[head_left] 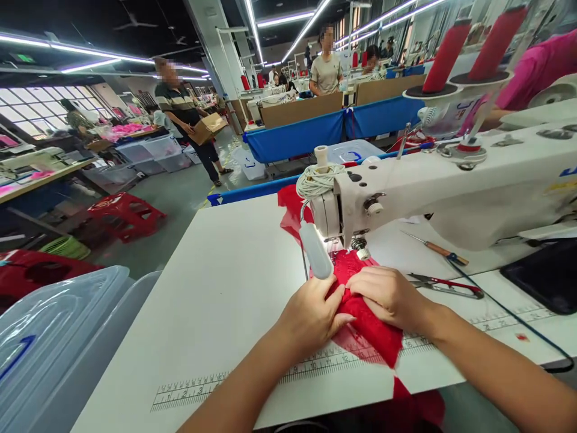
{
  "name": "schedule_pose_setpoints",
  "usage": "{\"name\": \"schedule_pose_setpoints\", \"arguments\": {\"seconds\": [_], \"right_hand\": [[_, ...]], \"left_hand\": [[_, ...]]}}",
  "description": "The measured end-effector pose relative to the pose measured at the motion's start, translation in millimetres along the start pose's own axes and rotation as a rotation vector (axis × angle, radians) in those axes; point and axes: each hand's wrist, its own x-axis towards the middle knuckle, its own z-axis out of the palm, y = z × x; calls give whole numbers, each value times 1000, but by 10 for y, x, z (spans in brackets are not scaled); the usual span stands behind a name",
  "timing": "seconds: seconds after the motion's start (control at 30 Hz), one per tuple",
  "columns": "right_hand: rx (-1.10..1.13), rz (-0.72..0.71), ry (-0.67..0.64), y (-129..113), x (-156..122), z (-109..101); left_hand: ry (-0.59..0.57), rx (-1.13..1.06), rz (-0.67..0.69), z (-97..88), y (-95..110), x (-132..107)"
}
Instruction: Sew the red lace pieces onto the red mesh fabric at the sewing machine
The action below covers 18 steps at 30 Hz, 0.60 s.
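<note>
A piece of red lace fabric (372,322) with a sheer edge lies under the head of a white sewing machine (406,186). Its lower end hangs over the table's front edge. My left hand (313,310) grips the fabric's left side, thumb and fingers closed just in front of the needle area. On the other side, my right hand (390,294) has its fingers curled and pressed onto the same fabric. A small grey-white lamp (316,249) on a bendy neck partly hides the needle and presser foot. More red fabric (291,207) shows behind the machine head.
Right of my hands lie red-handled thread snips (446,285), a wooden-handled awl (437,248) and a black pouch-like thing (543,276). A printed ruler (193,391) runs along the white table (216,288). Clear plastic bins (67,337) stand left. One person (184,114) carries a cardboard box.
</note>
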Motion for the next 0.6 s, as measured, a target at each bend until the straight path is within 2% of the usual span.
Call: {"name": "schedule_pose_setpoints", "arguments": {"seconds": [0.13, 0.4, 0.6], "right_hand": [[-47, -12, 0, 3, -20, 2], [-200, 77, -49, 13, -67, 5], [-247, 139, 40, 9, -105, 98]], "left_hand": [[36, 47, 21, 9, 3, -12], [56, 92, 13, 12, 25, -20], [66, 111, -18, 13, 77, -31]]}}
